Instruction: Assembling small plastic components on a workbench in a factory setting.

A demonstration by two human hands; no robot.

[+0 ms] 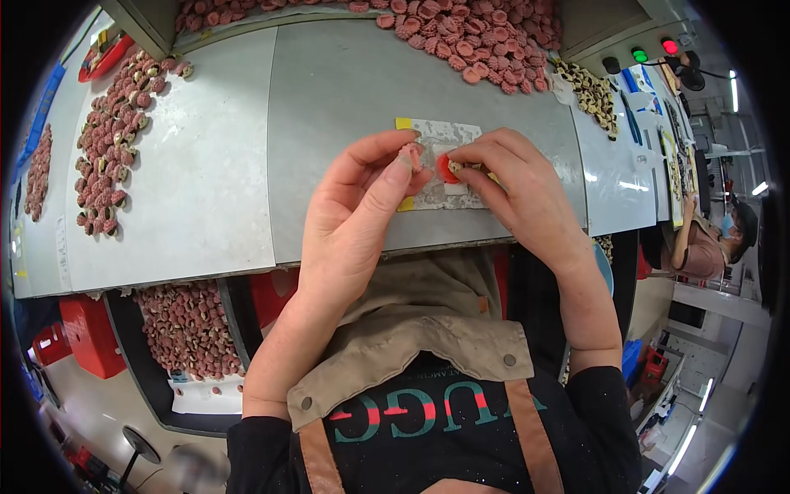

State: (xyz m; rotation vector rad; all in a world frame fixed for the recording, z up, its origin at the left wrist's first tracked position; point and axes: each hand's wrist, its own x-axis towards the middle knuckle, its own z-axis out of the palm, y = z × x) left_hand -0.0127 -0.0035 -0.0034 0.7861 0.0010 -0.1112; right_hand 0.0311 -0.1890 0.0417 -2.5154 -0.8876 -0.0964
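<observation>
Fingers of the left hand pinch a small, pink, bumpy cup, probably light, best rim-held; at three o'clock, the right hand pinches a cream-and-dark piece.

From the pad: clear tabletop at 10 o'clock; left hand blocks 9, pink pile 12, beige pile 2.

A factory workshop: pink pieces heaped toward one o'clock on the worktop, signal lights at two, masked co-worker at three, a black bin of parts at eight.
</observation>
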